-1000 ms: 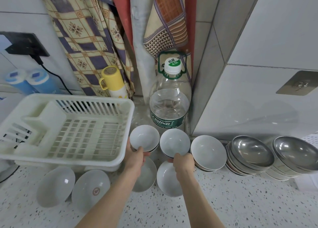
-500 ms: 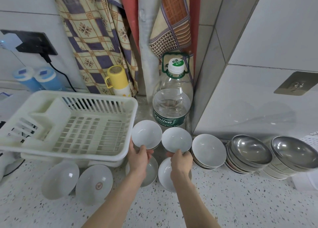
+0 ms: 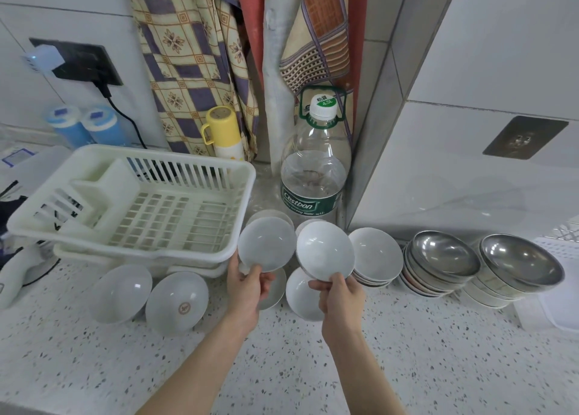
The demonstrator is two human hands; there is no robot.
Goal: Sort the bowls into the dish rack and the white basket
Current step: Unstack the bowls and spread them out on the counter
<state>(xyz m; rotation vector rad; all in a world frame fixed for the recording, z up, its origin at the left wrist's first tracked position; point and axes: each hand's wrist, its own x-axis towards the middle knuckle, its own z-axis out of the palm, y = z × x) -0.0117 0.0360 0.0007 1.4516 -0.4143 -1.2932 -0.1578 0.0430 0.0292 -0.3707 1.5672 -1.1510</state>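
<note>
Two white bowls were held up near the dish rack [image 3: 134, 207]: the left hand [image 3: 247, 286] pinched one bowl [image 3: 267, 244], the right hand [image 3: 341, 298] gripped the other bowl [image 3: 325, 250], above the bench [image 3: 438, 352].

A speckled white terrazzo worktop [image 3: 423, 367] meets glossy white wall tiles [image 3: 501, 38] on the right and far left. Patterned checked fabric [image 3: 188, 54] hangs in the far corner, beside a black wall socket [image 3: 84, 63].
</note>
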